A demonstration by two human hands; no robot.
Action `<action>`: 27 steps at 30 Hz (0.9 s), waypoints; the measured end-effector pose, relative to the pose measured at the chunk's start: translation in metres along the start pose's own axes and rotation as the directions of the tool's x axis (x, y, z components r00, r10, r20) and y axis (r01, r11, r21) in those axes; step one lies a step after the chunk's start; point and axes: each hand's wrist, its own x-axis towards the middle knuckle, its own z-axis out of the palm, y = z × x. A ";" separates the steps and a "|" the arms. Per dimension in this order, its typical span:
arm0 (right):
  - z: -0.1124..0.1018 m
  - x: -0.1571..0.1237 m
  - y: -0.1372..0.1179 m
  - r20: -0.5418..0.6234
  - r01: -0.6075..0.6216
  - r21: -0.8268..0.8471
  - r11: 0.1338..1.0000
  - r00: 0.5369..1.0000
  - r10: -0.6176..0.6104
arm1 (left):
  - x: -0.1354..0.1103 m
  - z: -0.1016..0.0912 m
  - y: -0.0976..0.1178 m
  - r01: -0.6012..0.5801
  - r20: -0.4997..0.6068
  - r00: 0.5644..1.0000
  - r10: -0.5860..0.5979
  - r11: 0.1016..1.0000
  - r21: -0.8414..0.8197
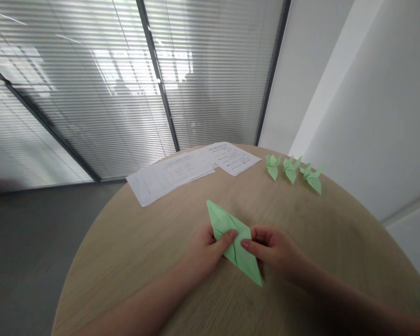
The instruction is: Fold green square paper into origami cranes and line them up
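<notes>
A light green folded origami paper (227,221), shaped like a long diamond with creases across its face, is held just above the table. My left hand (210,245) grips its left edge, thumb pressed on the face and fingers behind. On the right edge, my right hand (271,247) pinches the paper between its thumb on top and fingers mostly hidden underneath. One pointed end aims to the far left, the other toward me at the right.
Three green origami cranes (290,170) stand in a row at the table's far right. Printed paper sheets (175,173) lie overlapping along the far edge of the round wooden table (126,261). Behind are glass panels with blinds (217,84) and a white wall (378,107).
</notes>
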 end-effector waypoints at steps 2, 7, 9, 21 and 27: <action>0.001 0.000 -0.001 0.009 0.013 -0.034 0.999 1.000 -0.012 | 0.000 0.000 0.002 0.021 -0.023 1.000 -0.021 1.000 -0.020; 0.002 0.000 -0.001 0.028 0.041 -0.057 0.998 0.999 -0.040 | -0.002 0.000 0.006 0.068 -0.048 0.996 -0.072 0.994 -0.081; 0.004 0.000 0.000 0.068 0.056 -0.043 0.998 0.996 -0.053 | -0.003 0.000 0.007 0.065 -0.063 0.996 -0.069 0.995 -0.071; 0.007 -0.001 0.006 0.146 -0.054 0.031 0.998 0.988 0.049 | -0.004 0.006 0.003 0.008 -0.052 0.999 -0.010 0.999 -0.037; 0.009 -0.006 0.002 0.250 -0.027 0.023 0.999 0.968 0.020 | -0.004 0.009 0.010 -0.007 -0.165 0.986 0.013 0.999 0.037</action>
